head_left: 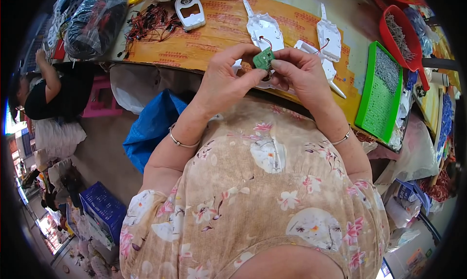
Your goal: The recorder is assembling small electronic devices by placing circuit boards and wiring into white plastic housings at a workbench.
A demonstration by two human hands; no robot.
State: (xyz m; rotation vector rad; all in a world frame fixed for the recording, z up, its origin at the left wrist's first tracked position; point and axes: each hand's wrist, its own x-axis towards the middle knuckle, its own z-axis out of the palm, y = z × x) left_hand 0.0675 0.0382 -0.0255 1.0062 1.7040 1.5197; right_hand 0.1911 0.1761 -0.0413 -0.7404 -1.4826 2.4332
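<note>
A small green circuit board (pixel 263 59) is held up between both hands near the table's front edge. My left hand (pixel 224 77) pinches it from the left, thumb and finger closed on its edge. From the other side my right hand (pixel 305 77) grips it with thumb and fingertips. Just beyond the hands lies a white plastic housing (pixel 264 27), open side up, with a thin reddish wire (pixel 266 40) running toward the board. Further right is a similar white housing (pixel 329 38) with a red wire. White plastic below the board is mostly covered by my fingers.
Tangled red and black wires (pixel 153 24) and a white handled plastic part (pixel 189 14) lie at the back left, near a plastic-wrapped bundle (pixel 97 24). On the right are a green tray (pixel 379 101) of small grey parts and a red scoop (pixel 416 60) of screw-like pieces. Another person (pixel 51 89) is at left.
</note>
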